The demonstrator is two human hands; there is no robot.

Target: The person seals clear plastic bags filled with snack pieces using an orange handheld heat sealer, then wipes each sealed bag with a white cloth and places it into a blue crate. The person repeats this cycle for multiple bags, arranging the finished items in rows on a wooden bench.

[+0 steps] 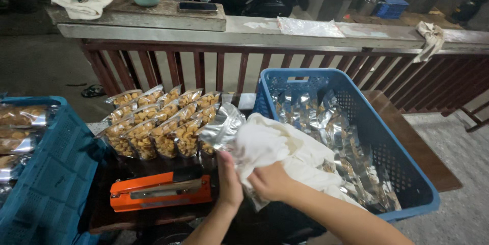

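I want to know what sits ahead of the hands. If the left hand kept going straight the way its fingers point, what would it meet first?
The left hand points up and away, already gripping a silver pouch. Just beyond lie the standing rows of filled snack pouches, probably met first, though depth is unclear.

Dim overhead light, glare on foil pouches — corners dark, perhaps slightly warped

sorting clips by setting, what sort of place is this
Likely a small home snack-packing spot on an outdoor porch: rows of filled snack pouches, an orange heat sealer, and a blue crate of foil bags beside a wooden railing.
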